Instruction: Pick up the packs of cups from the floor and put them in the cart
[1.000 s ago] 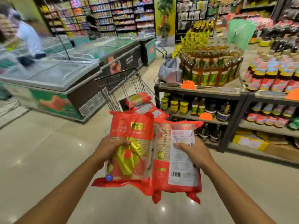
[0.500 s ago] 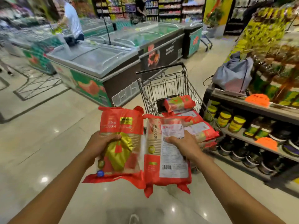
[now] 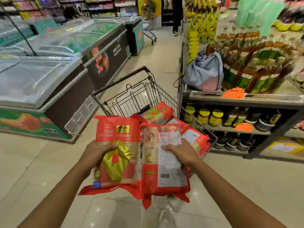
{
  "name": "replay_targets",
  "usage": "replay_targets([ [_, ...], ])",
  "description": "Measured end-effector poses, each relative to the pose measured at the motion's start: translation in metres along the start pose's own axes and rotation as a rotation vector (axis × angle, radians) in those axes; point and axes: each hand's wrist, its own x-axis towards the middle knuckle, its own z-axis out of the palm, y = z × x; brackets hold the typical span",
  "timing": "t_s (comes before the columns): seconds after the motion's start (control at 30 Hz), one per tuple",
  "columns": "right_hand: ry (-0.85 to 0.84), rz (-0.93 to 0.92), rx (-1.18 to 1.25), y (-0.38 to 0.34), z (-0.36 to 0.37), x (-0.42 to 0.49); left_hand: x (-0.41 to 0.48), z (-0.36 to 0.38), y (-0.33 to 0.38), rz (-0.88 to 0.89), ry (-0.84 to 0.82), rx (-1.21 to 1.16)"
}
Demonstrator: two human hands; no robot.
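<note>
Hands are carrying two red packs of cups just short of the cart [image 3: 164, 96]: left hand [image 3: 97, 152] is clamped on the gold-printed pack [image 3: 117, 148], right hand [image 3: 182, 152] is closed on the label-side pack [image 3: 164, 162]. More packs [image 3: 158, 112] are already lying inside the cart. Judgement: both should be lifted clear of the cart's near rim, then lowered flat onto that pile, one at a time, so neither is sliding off.

Both arms outstretched; left grip [image 3: 98, 151], right grip [image 3: 182, 153] clenched.
</note>
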Motion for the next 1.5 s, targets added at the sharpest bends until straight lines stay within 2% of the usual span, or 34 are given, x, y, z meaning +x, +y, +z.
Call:
replay_targets([
  [0.17, 0.136, 0.071, 0.171, 0.019, -0.020, 0.067, 0.107, 0.045, 0.031, 0.015, -0.170, 0.135],
  [0.33, 0.199, 0.179, 0.308, 0.039, -0.038, 0.121, 0.198, 0.090, 0.064, 0.023, -0.318, 0.239],
  [0.5, 0.353, 0.296, 0.413, 0.068, -0.060, 0.162, 0.288, 0.147, 0.067, -0.009, -0.449, 0.325],
  [0.7, 0.534, 0.463, 0.450, 0.146, -0.080, 0.210, 0.391, 0.240, 0.022, -0.138, -0.620, 0.408],
  [0.83, 0.634, 0.568, 0.425, 0.155, -0.073, 0.239, 0.432, 0.281, -0.013, -0.132, -0.621, 0.447],
  [0.97, 0.609, 0.678, 0.411, 0.186, -0.059, 0.268, 0.471, 0.300, -0.052, -0.194, -0.641, 0.502],
  [1.1, 0.632, 0.688, 0.374, 0.193, -0.053, 0.287, 0.504, 0.313, -0.099, -0.223, -0.697, 0.512],
  [1.23, 0.739, 0.743, 0.281, 0.193, -0.047, 0.296, 0.495, 0.318, -0.094, -0.071, -0.784, 0.557],
  [1.33, 0.739, 0.824, 0.161, 0.254, -0.038, 0.309, 0.491, 0.317, -0.088, 0.115, -0.814, 0.812],
  [1.4, 0.699, 0.836, 0.041, 0.223, -0.037, 0.308, 0.491, 0.315, -0.076, 0.175, -0.856, 1.012],
  [1.5, 0.700, 0.866, -0.116, 0.152, -0.041, 0.294, 0.484, 0.312, -0.049, 0.277, -0.824, 1.257],
])
